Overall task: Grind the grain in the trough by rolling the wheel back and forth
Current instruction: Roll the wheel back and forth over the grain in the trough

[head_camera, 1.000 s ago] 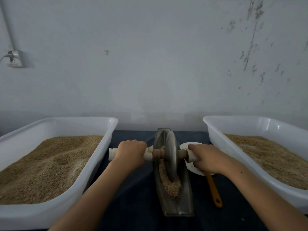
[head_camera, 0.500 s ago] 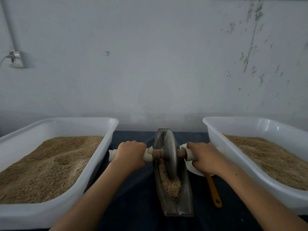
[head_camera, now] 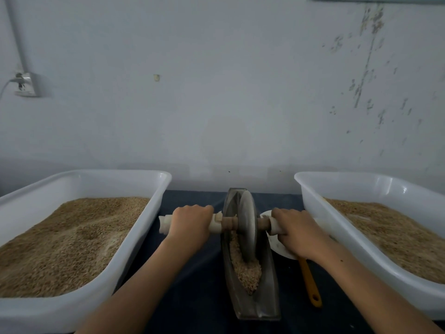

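Partly hidden, the white dish point(head_camera: 277, 247) perhaps rests behind the right hand point(head_camera: 297, 233).

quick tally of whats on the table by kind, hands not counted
tubs of grain: 2, left tub and right tub
trough: 1
wheel: 1
white plate: 1
orange handle: 1
total: 6

Trough point(head_camera: 252, 302) between 2 tubs point(head_camera: 134, 239)
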Motion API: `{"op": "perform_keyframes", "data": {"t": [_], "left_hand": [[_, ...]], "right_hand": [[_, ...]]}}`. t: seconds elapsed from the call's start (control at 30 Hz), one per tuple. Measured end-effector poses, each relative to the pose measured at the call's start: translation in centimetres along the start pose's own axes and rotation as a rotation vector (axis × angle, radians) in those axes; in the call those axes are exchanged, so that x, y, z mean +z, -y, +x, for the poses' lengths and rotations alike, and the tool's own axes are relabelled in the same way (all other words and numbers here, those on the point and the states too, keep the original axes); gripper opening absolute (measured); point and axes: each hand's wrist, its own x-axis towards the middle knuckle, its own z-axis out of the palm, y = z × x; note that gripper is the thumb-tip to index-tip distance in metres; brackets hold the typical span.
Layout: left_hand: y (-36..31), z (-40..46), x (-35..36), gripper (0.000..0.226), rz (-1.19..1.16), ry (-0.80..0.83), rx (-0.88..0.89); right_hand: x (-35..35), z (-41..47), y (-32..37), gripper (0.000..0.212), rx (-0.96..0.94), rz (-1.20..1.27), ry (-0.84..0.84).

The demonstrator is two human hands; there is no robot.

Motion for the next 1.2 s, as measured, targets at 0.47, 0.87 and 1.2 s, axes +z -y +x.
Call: {"op": "perform_keyframes", "data": {"t": [0.47, 0.87, 1.2], "left_hand": [[0.2, -0.3, -0.8, 0.015, -0.009, 0.058, 0.070], [0.5, 0.0, 0.4, 0.011, -0.084, -0.030, 0.025], [0.9, -0.1, 0.2, 0.013, -0.105, 0.110, 0.044]], "right_hand": [[-1.4, 0.1, 0.1, 0.019, 0.079, 0.062, 0.217], [-0.6, -0.1, 0.6, 0.018, -0.002, -0.085, -0.022], [-1.3, 0.0, 1.0, 0.018, 0.009, -0.073, 0.055]]}}
